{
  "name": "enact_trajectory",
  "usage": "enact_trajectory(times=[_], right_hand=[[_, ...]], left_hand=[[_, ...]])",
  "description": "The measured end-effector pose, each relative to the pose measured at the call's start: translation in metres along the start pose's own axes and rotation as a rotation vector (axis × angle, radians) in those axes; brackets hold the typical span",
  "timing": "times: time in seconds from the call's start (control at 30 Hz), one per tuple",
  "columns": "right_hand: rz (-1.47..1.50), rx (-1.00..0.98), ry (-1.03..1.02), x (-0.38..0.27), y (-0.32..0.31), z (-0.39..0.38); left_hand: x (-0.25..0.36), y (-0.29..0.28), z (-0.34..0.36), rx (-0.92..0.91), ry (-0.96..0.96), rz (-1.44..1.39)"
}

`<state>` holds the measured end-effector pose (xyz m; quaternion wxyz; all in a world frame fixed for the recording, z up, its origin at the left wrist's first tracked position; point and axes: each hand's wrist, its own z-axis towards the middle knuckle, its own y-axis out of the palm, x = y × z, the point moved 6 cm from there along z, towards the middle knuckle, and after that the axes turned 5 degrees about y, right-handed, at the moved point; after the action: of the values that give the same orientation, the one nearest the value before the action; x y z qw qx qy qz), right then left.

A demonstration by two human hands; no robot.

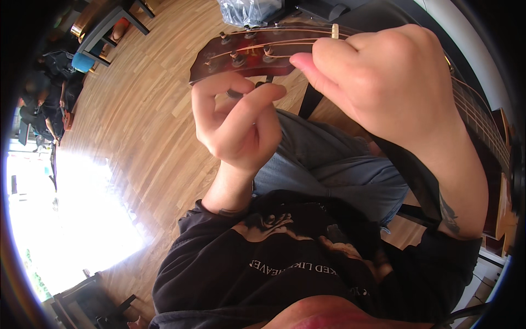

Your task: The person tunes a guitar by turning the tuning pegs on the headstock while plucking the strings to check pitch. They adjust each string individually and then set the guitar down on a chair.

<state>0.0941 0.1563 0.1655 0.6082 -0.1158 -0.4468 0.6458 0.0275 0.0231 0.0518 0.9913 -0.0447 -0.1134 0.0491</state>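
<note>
A guitar's dark red headstock (249,54) lies across the top of the view, with several strings and metal tuning posts on it. My left hand (238,123) is closed at its near edge, thumb and fingers around a tuning peg (263,84), mostly hidden by the fingers. Over the strings by the pale nut (335,31), my right hand (381,77) is curled. Its thumb and forefinger meet a guitar string (280,56) that runs from the nearest post; the curled fingers hide the rest. The guitar's fretboard (482,123) continues along the right side, past my right wrist.
My jeans-clad legs (329,162) are below the headstock. A clear plastic bag (244,12) sits beyond it. At far left, people in dark clothes (46,104) are near a dark bench (107,27). Wood flooring (148,104) spreads leftward; a dark chair (93,304) stands lower left.
</note>
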Motion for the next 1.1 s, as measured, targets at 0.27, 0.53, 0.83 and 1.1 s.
enact_trajectory(times=[0.27, 0.53, 0.83, 1.1], right_hand=[[0.02, 0.008, -0.016, -0.001, 0.001, 0.002], [0.019, 0.02, -0.029, -0.002, 0.0, 0.002], [0.023, -0.039, -0.04, -0.003, -0.002, 0.004], [0.036, -0.029, -0.032, -0.002, -0.001, 0.003]], left_hand=[[-0.001, 0.0, -0.017, 0.191, -0.156, -0.256], [-0.004, 0.0, -0.016, 0.078, -0.089, -0.073], [-0.002, -0.01, -0.009, 0.055, -0.287, -0.155], [0.003, 0.0, -0.009, 0.046, -0.062, -0.083]])
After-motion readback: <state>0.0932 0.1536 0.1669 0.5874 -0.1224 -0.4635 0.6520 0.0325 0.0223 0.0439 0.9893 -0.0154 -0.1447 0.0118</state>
